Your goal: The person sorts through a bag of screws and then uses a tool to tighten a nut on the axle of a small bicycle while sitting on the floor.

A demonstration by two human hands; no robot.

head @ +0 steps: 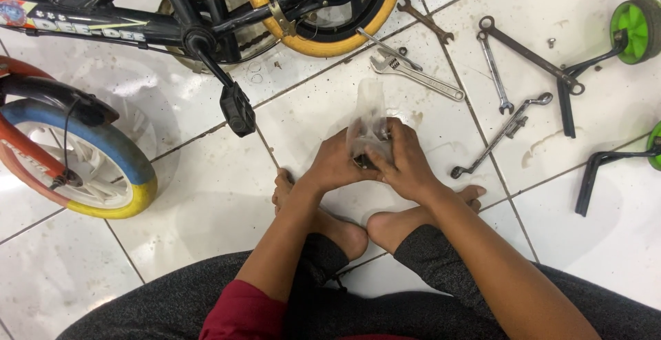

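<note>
Both hands, left hand [335, 166] and right hand [406, 164], grip a clear plastic bag [367, 123] that points up toward the adjustable wrench [415, 73].

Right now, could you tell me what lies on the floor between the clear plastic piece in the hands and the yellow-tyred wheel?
In the head view, an adjustable wrench lies on the tile between the clear plastic piece and the yellow-tyred wheel.

Clear glossy plastic bag [367, 123], crinkled. Floor tiles [206, 202] glazed white, shiny w/ brown smears. Adjustable wrench [415, 75] bright polished metal; bent spanner [500, 135] duller steel. Pedal [238, 108] matt black plastic. Trousers [172, 299] dark knit cloth.
</note>
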